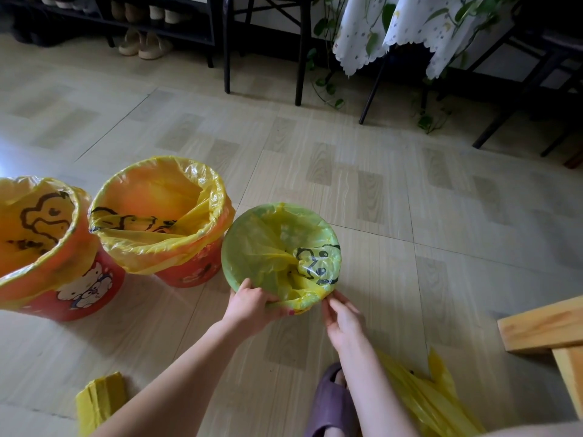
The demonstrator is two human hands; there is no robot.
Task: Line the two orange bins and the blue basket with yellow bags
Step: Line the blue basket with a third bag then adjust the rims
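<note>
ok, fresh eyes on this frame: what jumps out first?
Two orange plastic bins, one at far left and one next to it, stand on the floor, both already lined with yellow bags printed with black cartoon figures. Right of them, a round basket looking green through its own yellow bag draws the eye, with the left hand and right hand at its near rim.

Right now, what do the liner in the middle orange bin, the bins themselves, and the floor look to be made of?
Liner: thin translucent yellow plastic film; it crinkles, glints, and lets the orange show through.
Orange bins: probably rigid plastic with printed cartoon figures, smooth and slightly glossy; coated card cannot be ruled out.
Floor: wood-grain tiles or laminate with visible seams and a soft sheen; which one is unclear.
</note>
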